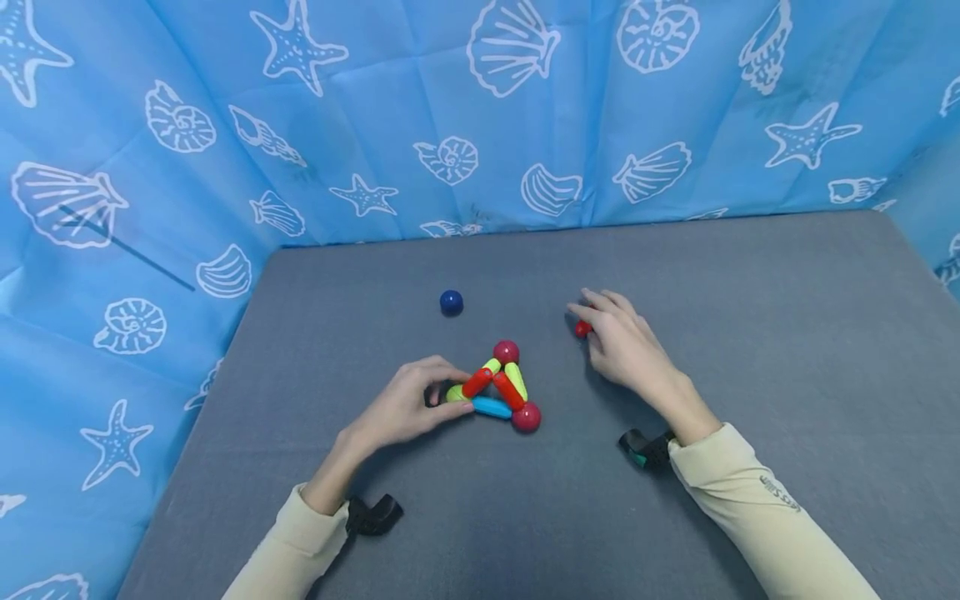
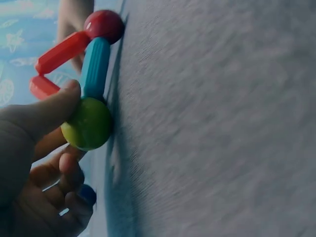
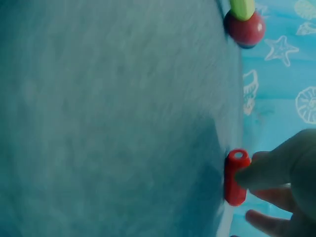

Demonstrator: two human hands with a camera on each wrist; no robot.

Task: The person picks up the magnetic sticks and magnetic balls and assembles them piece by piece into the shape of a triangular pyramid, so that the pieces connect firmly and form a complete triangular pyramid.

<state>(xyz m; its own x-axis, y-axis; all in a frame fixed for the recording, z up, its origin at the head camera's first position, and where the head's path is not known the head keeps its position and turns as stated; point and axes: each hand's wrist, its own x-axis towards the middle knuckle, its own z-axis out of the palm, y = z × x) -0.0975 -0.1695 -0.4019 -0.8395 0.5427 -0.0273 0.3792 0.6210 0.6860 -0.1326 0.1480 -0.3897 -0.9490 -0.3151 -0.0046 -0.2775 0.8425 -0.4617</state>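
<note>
A triangular frame of magnetic rods and balls lies on the table. It has a blue rod (image 1: 491, 407), two yellow-green rods, two dark red balls (image 1: 527, 417) and a green ball (image 2: 88, 124). Two red rods (image 1: 509, 390) slope upward from its corners and lean toward each other. My left hand (image 1: 408, 402) holds the frame at its green ball, thumb on the near side. To the right of the frame, my right hand (image 1: 626, 342) pinches a loose red rod (image 3: 235, 177) that lies on the table, thumb across it in the right wrist view.
A dark blue ball (image 1: 451, 302) sits behind the frame, toward the back of the grey table (image 1: 750, 333). A blue curtain (image 1: 525, 125) with white shells and starfish hangs along the back and left side. Each wrist wears a black camera mount (image 1: 375, 515).
</note>
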